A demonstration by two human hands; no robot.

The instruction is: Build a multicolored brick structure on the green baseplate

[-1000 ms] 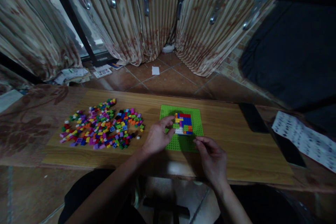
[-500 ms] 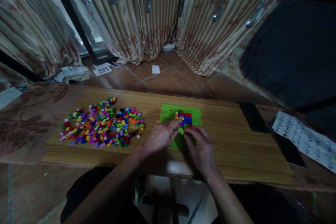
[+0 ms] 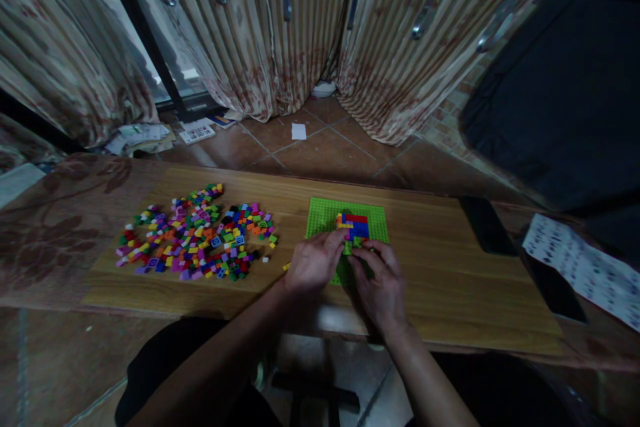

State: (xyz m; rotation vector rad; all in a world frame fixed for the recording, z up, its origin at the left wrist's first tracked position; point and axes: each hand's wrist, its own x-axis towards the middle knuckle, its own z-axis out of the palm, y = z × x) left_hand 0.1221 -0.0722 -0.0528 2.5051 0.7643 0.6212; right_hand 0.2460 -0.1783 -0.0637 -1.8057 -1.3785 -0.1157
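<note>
A green studded baseplate [image 3: 375, 213] lies on the wooden table, carrying a block structure [image 3: 359, 227] of red, blue, orange and yellow bricks. At its near side is a light green brick [image 3: 349, 248], between the fingertips of both hands. My left hand [image 3: 315, 260] is closed, its fingers against the structure's near left side and the green brick. My right hand [image 3: 381, 277] pinches at the green brick from the right, thumb and forefinger bent. The hands hide the near part of the plate.
Loose coloured bricks [image 3: 193, 237] are spread over the left part of the table [image 3: 440, 280]. A small yellow brick [image 3: 287, 266] lies beside my left wrist. At the right are a black phone-like slab [image 3: 487, 225], another dark slab [image 3: 556, 287] and a printed sheet [image 3: 583, 263].
The green brick between my fingertips has turned slightly and sits closer against the structure. A yellow brick now shows beside my left hand. The whole view has shifted a little.
</note>
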